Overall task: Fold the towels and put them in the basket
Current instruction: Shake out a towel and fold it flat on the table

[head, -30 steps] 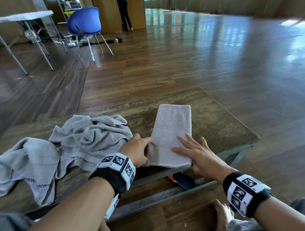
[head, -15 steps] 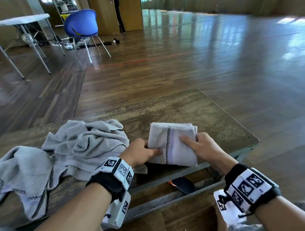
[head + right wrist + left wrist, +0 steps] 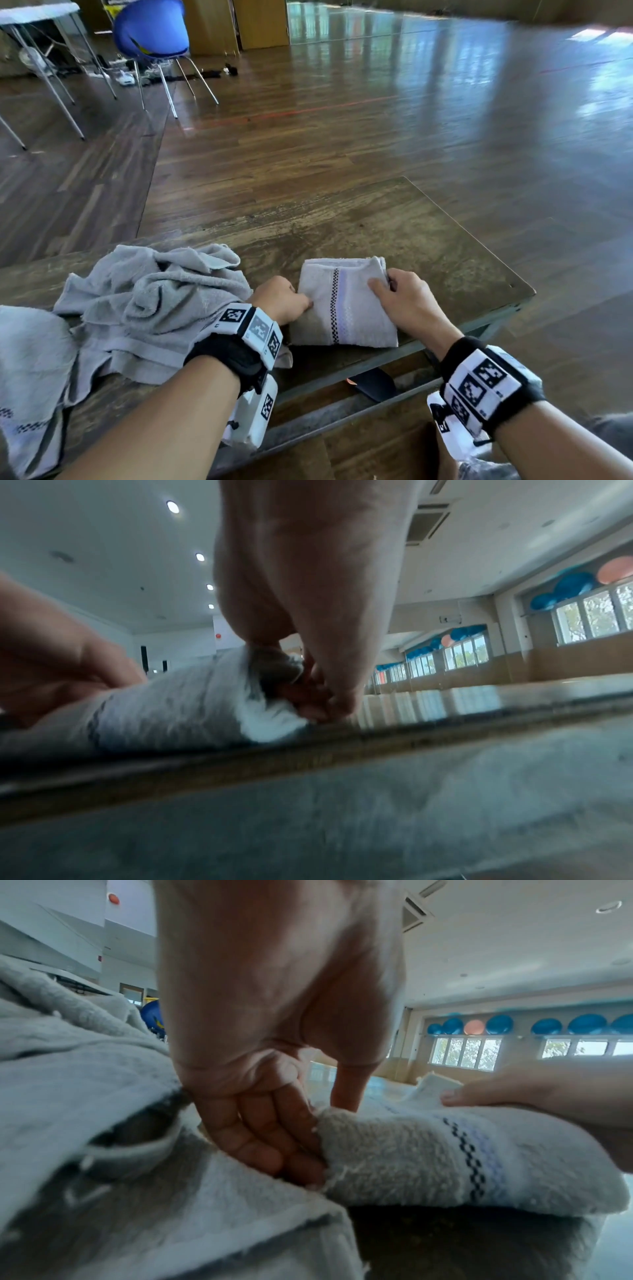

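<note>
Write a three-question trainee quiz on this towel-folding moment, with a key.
1. True or false: the folded towel lies on the table, near its front edge.
2. Which hand has its thumb on top of the folded towel and its fingers curled round the towel's far right corner: A) left hand, B) right hand?
3. Fill in: the crumpled towels lie on the folded towel's ____ side.

Key:
1. True.
2. B.
3. Left.
</note>
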`<action>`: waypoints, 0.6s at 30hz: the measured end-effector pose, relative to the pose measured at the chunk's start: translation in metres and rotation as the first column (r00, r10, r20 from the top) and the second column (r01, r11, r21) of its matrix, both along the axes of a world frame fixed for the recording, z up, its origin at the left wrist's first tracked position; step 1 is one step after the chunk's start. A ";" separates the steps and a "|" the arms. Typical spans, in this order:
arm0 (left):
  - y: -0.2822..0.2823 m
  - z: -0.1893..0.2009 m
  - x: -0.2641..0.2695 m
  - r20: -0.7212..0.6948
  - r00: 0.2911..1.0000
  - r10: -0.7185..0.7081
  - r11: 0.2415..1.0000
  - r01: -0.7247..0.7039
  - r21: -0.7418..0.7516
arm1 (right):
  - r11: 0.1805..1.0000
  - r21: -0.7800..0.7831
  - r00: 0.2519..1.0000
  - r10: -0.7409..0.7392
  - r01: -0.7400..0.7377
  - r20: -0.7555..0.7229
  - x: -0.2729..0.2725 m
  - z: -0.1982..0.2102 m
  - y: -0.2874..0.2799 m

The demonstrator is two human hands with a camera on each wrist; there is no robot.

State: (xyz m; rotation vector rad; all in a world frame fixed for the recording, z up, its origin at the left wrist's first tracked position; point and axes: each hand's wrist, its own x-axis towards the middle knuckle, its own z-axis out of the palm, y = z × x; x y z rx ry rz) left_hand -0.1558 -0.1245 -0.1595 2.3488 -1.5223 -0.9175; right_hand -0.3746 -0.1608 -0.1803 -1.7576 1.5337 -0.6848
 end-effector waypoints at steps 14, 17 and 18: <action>-0.013 0.000 -0.002 0.124 0.992 -0.032 0.998 0.039 -0.054 | 0.998 -0.012 0.997 -0.054 0.055 0.057 0.004 -0.011 -0.013; -0.010 -0.003 -0.004 0.213 0.977 -0.025 0.994 0.047 -0.097 | 0.998 0.030 0.996 -0.052 0.050 0.074 0.003 -0.009 -0.014; -0.009 -0.005 -0.005 0.230 0.973 -0.032 0.994 0.055 -0.097 | 0.998 0.039 0.996 -0.056 0.053 0.070 0.003 -0.008 -0.014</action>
